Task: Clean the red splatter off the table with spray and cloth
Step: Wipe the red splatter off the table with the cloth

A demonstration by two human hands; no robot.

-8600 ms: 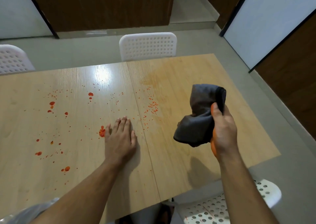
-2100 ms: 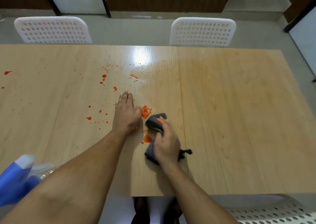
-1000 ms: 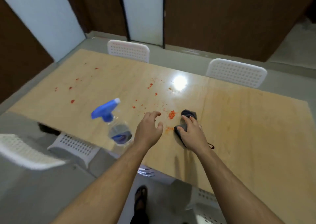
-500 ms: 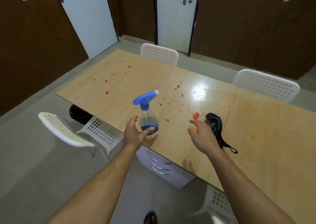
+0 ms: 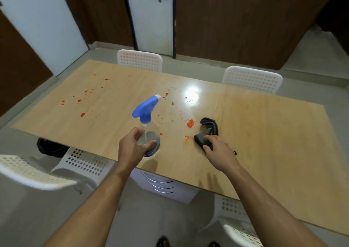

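Note:
A clear spray bottle (image 5: 149, 133) with a blue trigger head stands near the table's front edge. My left hand (image 5: 132, 148) curls around its body. A dark grey cloth (image 5: 208, 128) lies crumpled on the wooden table (image 5: 273, 143), and the fingers of my right hand (image 5: 219, 152) rest on its near end. Red splatter (image 5: 190, 123) sits just left of the cloth. More red drops (image 5: 82, 114) are scattered across the table's left half.
White perforated chairs stand at the far side (image 5: 139, 60) (image 5: 252, 79) and at the near side (image 5: 37, 171) (image 5: 239, 229). A drawer unit (image 5: 162, 186) is under the table. A dark object (image 5: 50, 147) lies on the floor at the left. Doors and wood panels line the back wall.
My left hand has closed around the spray bottle it was reaching for. My right hand has come back onto the cloth's near end. The view has shifted slightly.

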